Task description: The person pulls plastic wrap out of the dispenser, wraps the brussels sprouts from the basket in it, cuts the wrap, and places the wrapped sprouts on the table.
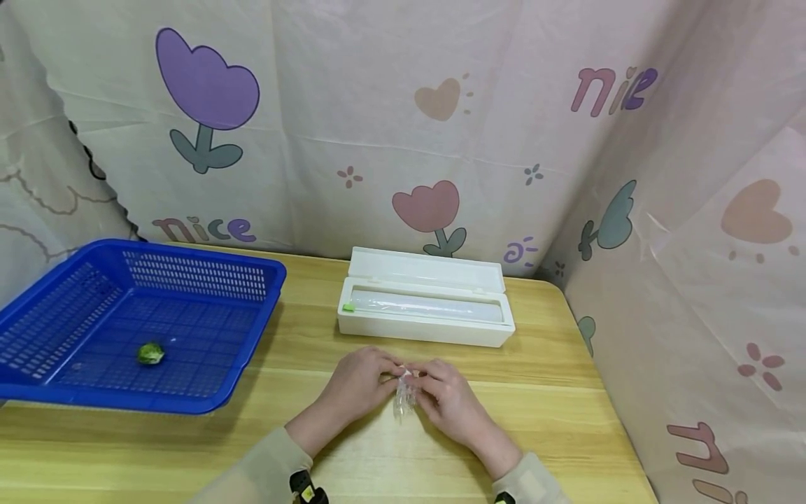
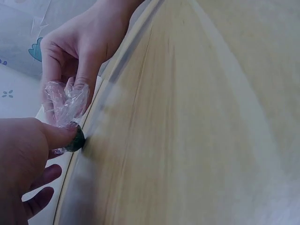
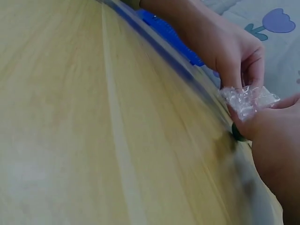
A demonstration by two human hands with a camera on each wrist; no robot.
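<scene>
Over the table in front of the white box, my left hand and right hand meet at the fingertips. Between them is a crumpled piece of clear cling film. In the left wrist view a small, round, dark green vegetable shows at the film's base, pinched by the left thumb and fingers. The right fingers grip the gathered film above it. Seen from the right wrist, the green vegetable is mostly hidden behind fingers.
A white cling film box stands behind the hands, lid up, with a film roll inside and a green slider at its left end. To the left, a blue plastic basket holds one green Brussels sprout. Patterned curtains enclose the table.
</scene>
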